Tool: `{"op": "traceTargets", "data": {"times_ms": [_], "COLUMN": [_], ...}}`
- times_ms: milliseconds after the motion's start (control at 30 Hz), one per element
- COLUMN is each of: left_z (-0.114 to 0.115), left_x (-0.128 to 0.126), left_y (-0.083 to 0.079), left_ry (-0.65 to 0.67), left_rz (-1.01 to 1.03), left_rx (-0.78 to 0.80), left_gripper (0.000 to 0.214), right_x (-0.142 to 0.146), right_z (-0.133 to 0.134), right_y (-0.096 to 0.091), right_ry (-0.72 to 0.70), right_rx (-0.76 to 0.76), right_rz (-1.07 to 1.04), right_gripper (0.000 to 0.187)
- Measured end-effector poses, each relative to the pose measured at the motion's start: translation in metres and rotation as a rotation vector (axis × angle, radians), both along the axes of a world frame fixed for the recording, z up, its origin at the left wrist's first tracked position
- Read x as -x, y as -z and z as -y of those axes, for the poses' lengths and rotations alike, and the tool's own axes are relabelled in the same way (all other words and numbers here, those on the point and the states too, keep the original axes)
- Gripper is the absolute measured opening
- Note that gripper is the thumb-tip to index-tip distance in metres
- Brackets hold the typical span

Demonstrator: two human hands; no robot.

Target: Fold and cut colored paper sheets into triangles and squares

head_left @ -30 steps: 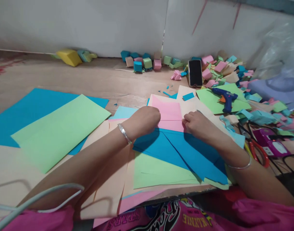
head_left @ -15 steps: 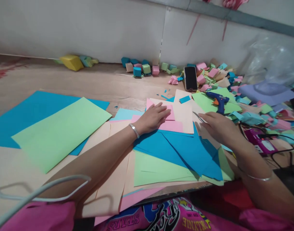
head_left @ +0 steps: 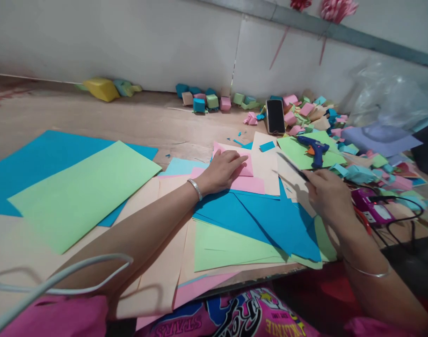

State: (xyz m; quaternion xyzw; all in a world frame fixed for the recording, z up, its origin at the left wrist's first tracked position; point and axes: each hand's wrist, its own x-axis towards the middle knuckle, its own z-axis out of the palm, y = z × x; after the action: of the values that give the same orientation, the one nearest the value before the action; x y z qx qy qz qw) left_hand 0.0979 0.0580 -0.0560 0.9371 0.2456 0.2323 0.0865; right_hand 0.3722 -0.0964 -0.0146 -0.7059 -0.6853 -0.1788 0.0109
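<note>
My left hand (head_left: pixel 223 172) lies palm down on a small pink paper piece (head_left: pixel 248 166), fingers stretched out over it. Beneath are a larger pink strip (head_left: pixel 250 186) and a peach sheet (head_left: pixel 264 161). To the right, my right hand (head_left: pixel 328 194) is closed around a pair of scissors (head_left: pixel 293 164), whose long thin blade points up and left above the peach paper. The fingers hide most of the grip. A small blue paper piece (head_left: pixel 267 146) rests on the peach sheet. Blue sheets (head_left: pixel 259 215) and green sheets (head_left: pixel 231 245) lie stacked below my hands.
A blue glue gun (head_left: pixel 315 149) lies on green paper at right, near a purple power box (head_left: pixel 371 208) with black cables. Beyond are a phone (head_left: pixel 275 117) and a heap of folded paper cubes (head_left: pixel 305 112). A green sheet (head_left: pixel 87 192) lies at left; a white cable (head_left: pixel 59 276) crosses the foreground.
My right hand has lifted and moved slightly right with the scissors, showing more of the blade. My left hand stays on the pink paper, its fingers slightly shifted. The view has shifted a little.
</note>
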Motion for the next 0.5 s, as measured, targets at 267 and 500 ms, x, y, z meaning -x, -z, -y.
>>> {"op": "traceTargets", "data": {"times_ms": [267,500], "left_z": [0.001,0.005], "left_x": [0.001,0.007], "left_y": [0.001,-0.007], "left_ry": [0.019,0.099], "left_rz": [0.032,-0.235], "left_rx": [0.035,0.066], "left_gripper": [0.039,0.043], "right_x": [0.033,0.031], "right_z": [-0.02,-0.022], "right_y": [0.012,0.018], "right_ry": [-0.206,-0.336], "right_rx": [0.219,0.22], "right_rz": [0.038,0.027], "right_gripper": [0.036,0.043]}}
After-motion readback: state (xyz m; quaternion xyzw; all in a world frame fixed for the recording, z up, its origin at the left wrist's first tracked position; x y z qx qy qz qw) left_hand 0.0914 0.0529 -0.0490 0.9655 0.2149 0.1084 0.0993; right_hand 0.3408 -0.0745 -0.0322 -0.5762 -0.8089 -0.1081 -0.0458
